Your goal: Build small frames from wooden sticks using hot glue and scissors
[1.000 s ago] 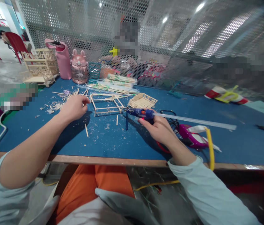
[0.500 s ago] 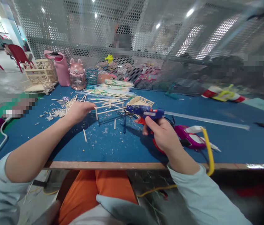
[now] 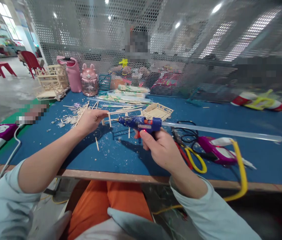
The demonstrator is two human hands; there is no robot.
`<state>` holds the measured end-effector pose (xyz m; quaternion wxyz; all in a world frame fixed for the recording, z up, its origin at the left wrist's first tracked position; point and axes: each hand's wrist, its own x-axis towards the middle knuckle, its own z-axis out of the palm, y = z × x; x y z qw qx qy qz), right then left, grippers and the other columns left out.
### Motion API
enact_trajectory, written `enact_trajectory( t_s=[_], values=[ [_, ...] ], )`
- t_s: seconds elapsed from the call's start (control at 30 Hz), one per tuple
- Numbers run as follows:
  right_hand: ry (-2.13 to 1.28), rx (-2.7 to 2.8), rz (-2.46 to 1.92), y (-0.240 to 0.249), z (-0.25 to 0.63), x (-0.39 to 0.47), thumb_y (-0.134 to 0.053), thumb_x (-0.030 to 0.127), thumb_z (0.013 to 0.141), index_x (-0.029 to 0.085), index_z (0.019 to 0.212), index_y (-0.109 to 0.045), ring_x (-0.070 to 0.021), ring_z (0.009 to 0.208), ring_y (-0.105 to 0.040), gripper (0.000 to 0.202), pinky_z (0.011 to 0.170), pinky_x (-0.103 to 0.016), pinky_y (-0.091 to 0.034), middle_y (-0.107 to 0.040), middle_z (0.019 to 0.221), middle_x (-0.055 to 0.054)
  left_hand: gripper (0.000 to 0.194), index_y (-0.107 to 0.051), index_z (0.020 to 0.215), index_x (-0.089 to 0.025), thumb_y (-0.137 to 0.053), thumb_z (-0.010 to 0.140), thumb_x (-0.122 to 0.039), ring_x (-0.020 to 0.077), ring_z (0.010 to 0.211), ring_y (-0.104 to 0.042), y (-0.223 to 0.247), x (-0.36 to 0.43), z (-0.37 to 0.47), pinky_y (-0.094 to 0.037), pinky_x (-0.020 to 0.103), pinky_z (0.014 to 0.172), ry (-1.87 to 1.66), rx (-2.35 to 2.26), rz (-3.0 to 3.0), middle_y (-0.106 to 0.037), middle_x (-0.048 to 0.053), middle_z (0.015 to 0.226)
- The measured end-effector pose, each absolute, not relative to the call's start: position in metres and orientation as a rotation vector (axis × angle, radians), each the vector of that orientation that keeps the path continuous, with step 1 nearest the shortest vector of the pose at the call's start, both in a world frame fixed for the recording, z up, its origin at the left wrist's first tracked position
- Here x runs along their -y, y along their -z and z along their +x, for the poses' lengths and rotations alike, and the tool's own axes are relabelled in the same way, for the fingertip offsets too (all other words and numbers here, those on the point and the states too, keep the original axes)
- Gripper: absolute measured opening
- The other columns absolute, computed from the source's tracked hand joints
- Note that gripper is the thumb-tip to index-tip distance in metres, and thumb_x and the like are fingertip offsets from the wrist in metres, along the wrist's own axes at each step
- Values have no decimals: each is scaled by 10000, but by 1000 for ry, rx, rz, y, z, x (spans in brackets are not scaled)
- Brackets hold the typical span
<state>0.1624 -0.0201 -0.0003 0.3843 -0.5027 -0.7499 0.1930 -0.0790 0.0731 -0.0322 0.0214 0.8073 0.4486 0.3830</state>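
My left hand (image 3: 90, 120) pinches one end of a small frame of thin wooden sticks (image 3: 110, 120), held just above the blue tabletop. In my right hand (image 3: 159, 145) is a blue hot glue gun (image 3: 141, 123), gripped by its handle with fingers at the red trigger. A long clear glue stick (image 3: 221, 130) juts out of its back end. The nozzle points left, close to the frame's near corner; whether it touches the wood I cannot tell. Behind the gun lies a flat wooden stick panel (image 3: 158, 112).
Wood scraps (image 3: 68, 120) and loose sticks litter the blue table (image 3: 121, 160). Bundled sticks (image 3: 128, 95), a pink bottle (image 3: 73, 75), a clear cup (image 3: 89, 81) and a stick model (image 3: 52, 83) stand behind. A purple power strip (image 3: 216, 151) with a yellow cable (image 3: 242, 173) lies right.
The glue gun has moved left, bringing its nozzle to the frame's near corner at my left hand. The view has turned slightly left. My left hand keeps its pinch.
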Motion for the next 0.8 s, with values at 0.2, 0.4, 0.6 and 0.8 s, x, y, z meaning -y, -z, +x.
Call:
enact_trajectory(
  t_s=[0.2,0.4,0.6,0.8],
  values=[
    [-397,1943,-1285,3,156,17,-378,591,854,192,725,-594,-161,509,-508,472,510,-272,-387,-502,477,0,245,-722,930,-217,-493,851,-250,142,755,-664,32,-73,-78,-457,215,668,-1167,-1394,2522,-738,36,884],
    [-324,1959,-1292,5,154,15,-369,584,859,197,754,-605,-189,565,-545,464,543,-288,-407,-548,522,-24,249,-724,927,-221,-489,850,-243,141,741,-659,33,-73,-78,-453,220,662,-1194,-1366,2517,-737,40,868],
    [-242,1993,-1301,4,154,15,-384,515,877,197,787,-619,-210,644,-569,405,596,-304,-422,-581,589,-46,253,-718,914,-217,-477,861,-269,125,706,-644,31,-72,-79,-431,209,635,-1162,-1387,2525,-733,23,817],
    [-213,2003,-1288,5,155,16,-402,466,877,179,852,-633,-209,678,-574,369,628,-307,-429,-607,677,-59,257,-718,919,-194,-477,860,-261,124,689,-635,32,-73,-79,-429,211,631,-1160,-1385,2532,-730,35,809]
  ],
)
